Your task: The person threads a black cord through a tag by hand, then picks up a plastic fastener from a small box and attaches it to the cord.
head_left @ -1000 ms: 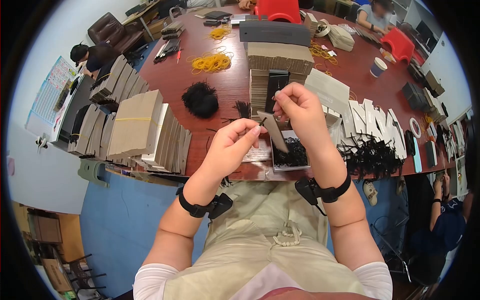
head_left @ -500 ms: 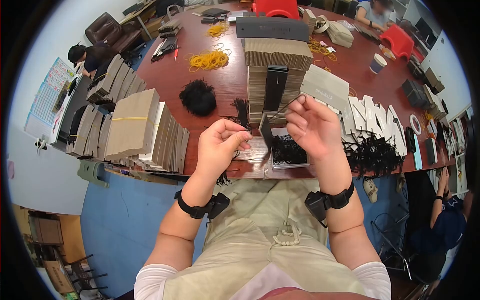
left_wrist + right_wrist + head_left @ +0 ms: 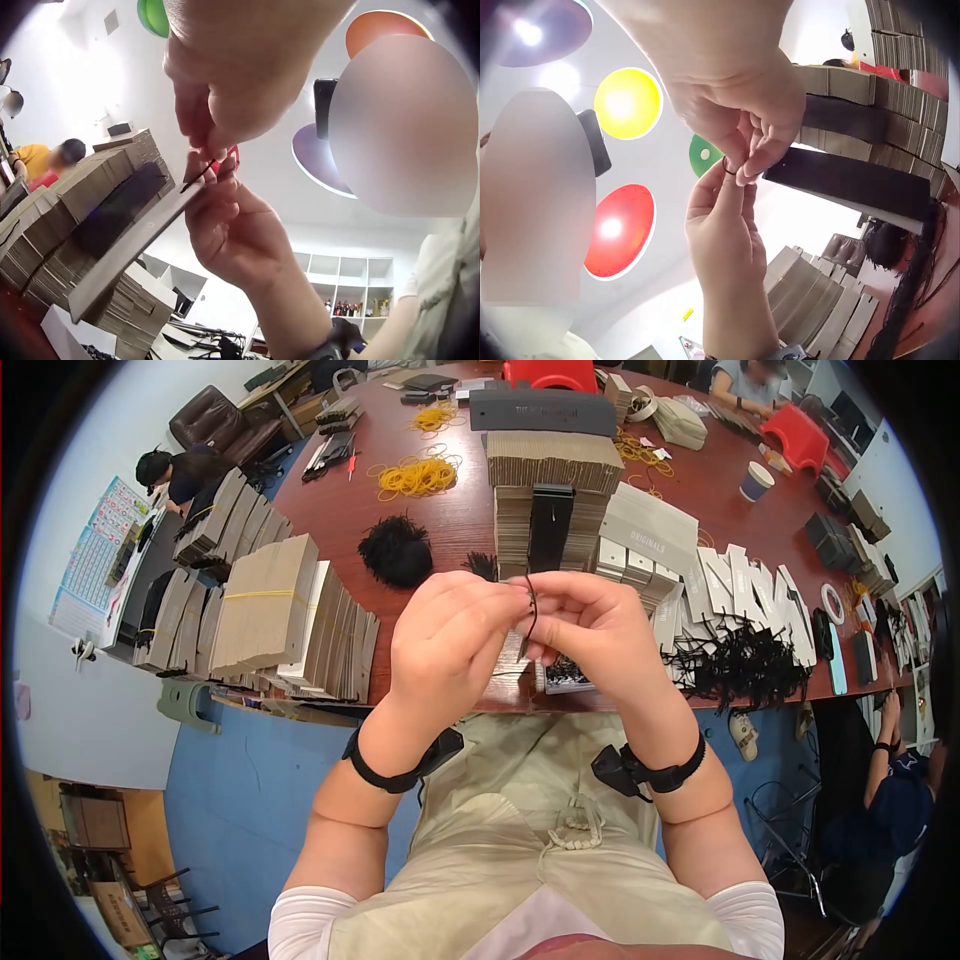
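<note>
My left hand (image 3: 447, 635) and right hand (image 3: 598, 618) meet over the table's near edge, fingertips together, pinching a thin black string (image 3: 533, 603). From this string hangs a narrow card tag (image 3: 131, 251), seen nearly edge-on in the left wrist view. Its dark face (image 3: 847, 185) shows in the right wrist view. A small loop of the string curves over the left fingertips there. Below my right hand, a shallow box of black strings (image 3: 568, 676) is partly hidden.
Tall card stacks (image 3: 545, 460) stand ahead, with banded card bundles (image 3: 262, 600) at left. A black string bundle (image 3: 396, 550) and yellow rubber bands (image 3: 418, 477) lie left of centre. White tags with black strings (image 3: 745, 660) are heaped at right, near a paper cup (image 3: 757, 482).
My hands were apart half a second ago, the right one drawing the string out with the tag hanging from it. Now they have come together at the string, and the right hand has moved left.
</note>
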